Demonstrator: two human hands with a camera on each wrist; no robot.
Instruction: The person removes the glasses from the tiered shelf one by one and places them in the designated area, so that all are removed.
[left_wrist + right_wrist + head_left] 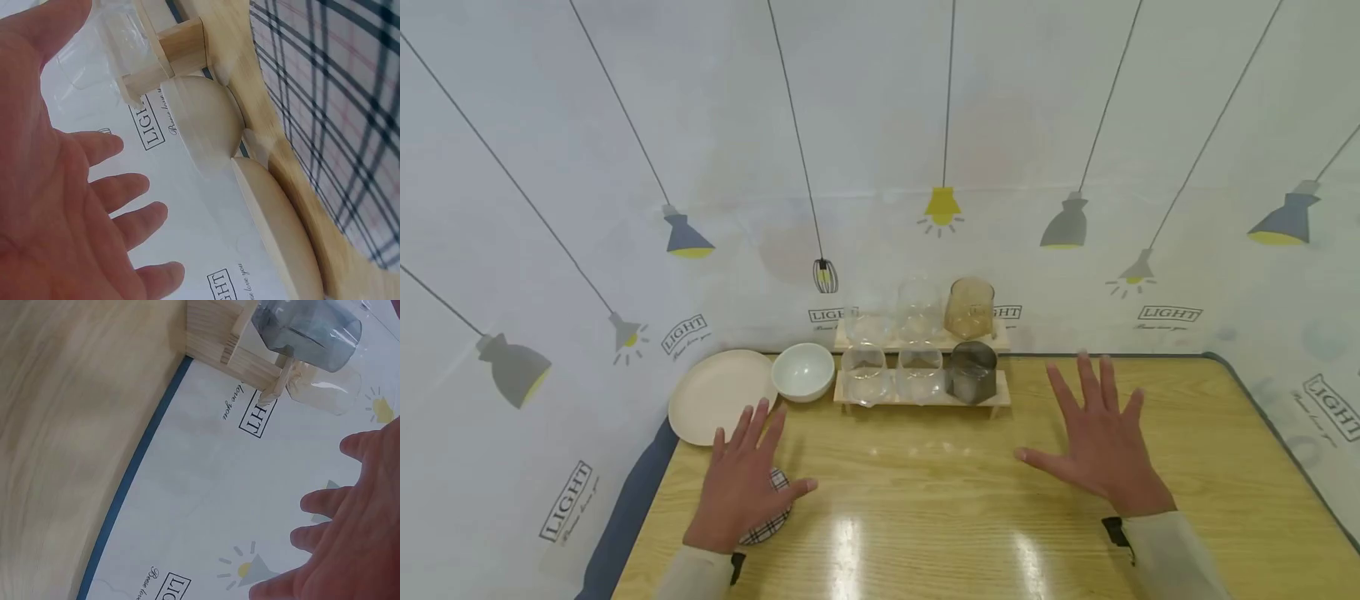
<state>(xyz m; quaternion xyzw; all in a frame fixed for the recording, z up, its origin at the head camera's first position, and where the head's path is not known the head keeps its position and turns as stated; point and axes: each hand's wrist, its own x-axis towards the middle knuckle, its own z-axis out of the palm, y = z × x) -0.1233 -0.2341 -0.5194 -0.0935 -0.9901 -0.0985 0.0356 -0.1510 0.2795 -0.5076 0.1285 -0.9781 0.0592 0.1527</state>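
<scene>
My left hand (741,485) hovers with fingers spread, holding nothing, over a round checked black-and-white item (772,527) that it partly hides in the head view. In the left wrist view that checked item (337,94) looms large at the right. Beyond the fingertips are a cream oval plate (718,398) and a white bowl (803,372). My right hand (1101,442), also spread and holding nothing, is above the table to the right of a two-tier wooden rack (1000,392). Nearest it on the rack are a dark grey glass (973,372) and an amber glass (970,308).
Several clear glasses (865,375) fill the left and middle of both rack tiers. The wooden table (910,500) meets a white wall (880,108) printed with hanging lamps at its back edge. A blue strip (632,508) runs along the left side.
</scene>
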